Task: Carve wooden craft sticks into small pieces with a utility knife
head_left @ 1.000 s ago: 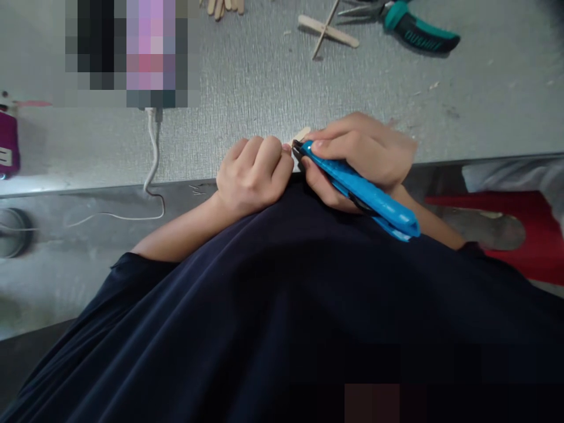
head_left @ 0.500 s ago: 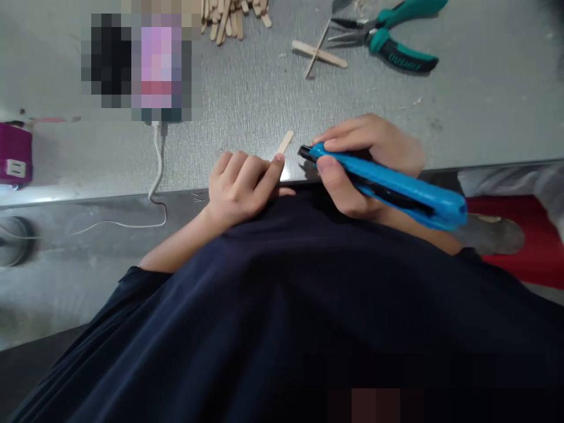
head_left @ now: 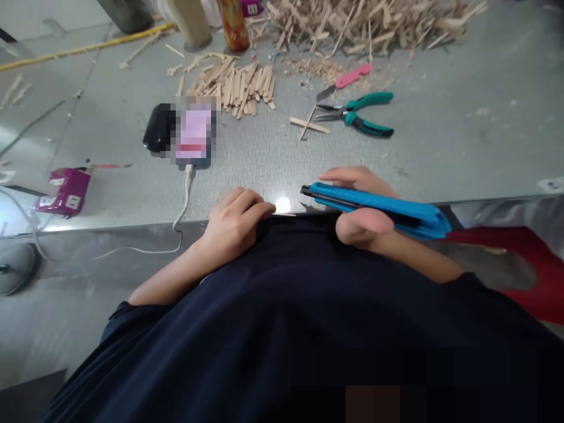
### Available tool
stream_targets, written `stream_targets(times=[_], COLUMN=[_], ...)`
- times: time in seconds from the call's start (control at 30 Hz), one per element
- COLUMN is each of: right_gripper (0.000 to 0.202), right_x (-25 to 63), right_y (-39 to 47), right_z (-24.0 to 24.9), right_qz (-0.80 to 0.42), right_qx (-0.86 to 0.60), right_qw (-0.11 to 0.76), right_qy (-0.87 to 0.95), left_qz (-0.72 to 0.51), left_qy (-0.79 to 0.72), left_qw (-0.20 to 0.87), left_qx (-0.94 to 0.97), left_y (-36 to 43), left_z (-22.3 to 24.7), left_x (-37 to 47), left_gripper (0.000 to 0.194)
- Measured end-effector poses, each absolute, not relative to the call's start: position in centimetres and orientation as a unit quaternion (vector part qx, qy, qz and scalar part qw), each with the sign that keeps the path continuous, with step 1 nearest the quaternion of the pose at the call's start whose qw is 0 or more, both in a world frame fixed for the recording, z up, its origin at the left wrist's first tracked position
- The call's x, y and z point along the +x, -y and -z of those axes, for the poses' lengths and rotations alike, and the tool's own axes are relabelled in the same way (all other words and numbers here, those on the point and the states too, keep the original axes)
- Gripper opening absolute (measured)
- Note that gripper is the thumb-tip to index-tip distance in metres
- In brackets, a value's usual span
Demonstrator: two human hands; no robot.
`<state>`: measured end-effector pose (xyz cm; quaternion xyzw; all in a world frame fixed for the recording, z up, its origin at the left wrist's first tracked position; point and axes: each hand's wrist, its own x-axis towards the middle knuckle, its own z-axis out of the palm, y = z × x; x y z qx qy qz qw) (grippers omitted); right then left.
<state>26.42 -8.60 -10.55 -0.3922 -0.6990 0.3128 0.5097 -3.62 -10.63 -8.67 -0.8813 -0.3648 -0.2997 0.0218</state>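
My left hand [head_left: 235, 220] is closed at the table's front edge, its fingers curled over a wooden craft stick. Only a thin pale sliver of that stick [head_left: 284, 215] shows past the fingertips, close to my dark shirt. To the right, my right hand [head_left: 368, 226] grips a blue box cutter [head_left: 388, 205], with the thumb on the near side and the fingers behind it. The cutter's dark tip points left, apart from the stick; how far the blade is out, I cannot tell. Beyond the hands, two crossed wooden sticks [head_left: 309, 124] lie beside green-handled pliers [head_left: 370, 114].
Farther back lie a pile of craft sticks [head_left: 240, 88], a heap of wood scraps [head_left: 365, 26] and a pink-handled knife [head_left: 352, 76]. A phone [head_left: 194, 132] with a white cable [head_left: 187, 197], a black object [head_left: 159, 129] and a purple box [head_left: 66, 191] are at the left.
The view has tilted up, showing more of the table's back. The stick in my left hand now lies flatter and nearer my shirt. My right thumb has slid back along the box cutter.
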Motion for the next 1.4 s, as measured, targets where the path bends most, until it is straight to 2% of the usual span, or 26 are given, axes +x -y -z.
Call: stream_targets(times=[0.1,0.2,0.3,0.4,0.5,0.57,0.63,0.73,0.83,0.9,1.0,1.07,1.17,1.27,1.4], right_gripper=[0.075,0.063,0.063,0.049,0.050,0.056,0.067,0.071,0.073,0.061,0.066,0.065,0.055,0.045,0.030], right_x=[26.6,26.7,26.3,25.4,24.9,25.3,26.2,27.9,28.5,28.1,27.2,26.9,27.1,27.6,27.5], right_y=[7.3,4.5,1.6,-1.0,-4.3,-6.9,-9.0,-9.5,-7.6,-6.7,-7.1,-8.0,-9.2,-9.2,-7.8], right_z=[9.7,8.1,5.0,1.7,0.0,0.1,0.7,1.3,1.4,1.8,3.8,5.4,6.7,6.7,5.7], right_qz=[-0.381,-0.514,-0.568,-0.600,-0.595,-0.592,-0.585,-0.574,-0.651,-0.620,-0.577,-0.530,-0.350,-0.139,-0.056], right_qx=[-0.341,-0.309,-0.304,-0.308,-0.255,-0.186,-0.149,-0.137,-0.190,-0.281,-0.380,-0.394,-0.349,-0.320,-0.361], right_qw=[0.512,0.482,0.464,0.470,0.498,0.504,0.449,0.457,0.441,0.471,0.455,0.444,0.436,0.363,0.298], right_qy=[0.691,0.638,0.609,0.570,0.577,0.601,0.659,0.665,0.588,0.560,0.562,0.606,0.752,0.864,0.882], left_qz=[0.243,0.252,0.272,0.249,0.293,0.354,0.396,0.437,0.453,0.464,0.472,0.473,0.471,0.469,0.472], left_qy=[0.356,0.347,0.322,0.296,0.262,0.248,0.247,0.330,0.373,0.378,0.387,0.391,0.400,0.397,0.366], left_qw=[-0.026,-0.142,-0.234,-0.381,-0.470,-0.514,-0.564,-0.603,-0.615,-0.615,-0.618,-0.626,-0.628,-0.614,-0.590], left_qx=[-0.902,-0.892,-0.876,-0.840,-0.790,-0.740,-0.682,-0.580,-0.527,-0.514,-0.495,-0.481,-0.474,-0.495,-0.542], left_y=[10.6,10.3,9.4,7.2,3.8,1.2,-1.1,-2.8,-2.6,-2.2,-1.9,-2.0,-2.1,-2.1,-2.0], left_z=[6.6,4.0,2.0,1.5,2.7,3.8,4.9,5.9,5.9,5.7,5.4,5.3,5.4,5.6,6.1], left_x=[-3.9,-4.3,-4.4,-3.6,-1.7,0.0,1.5,2.9,3.3,3.4,3.7,3.8,3.7,3.3,2.9], left_gripper=[0.031,0.020,0.014,0.007,0.006,0.013,0.017,0.021,0.025,0.029,0.036,0.038,0.039,0.037,0.031])
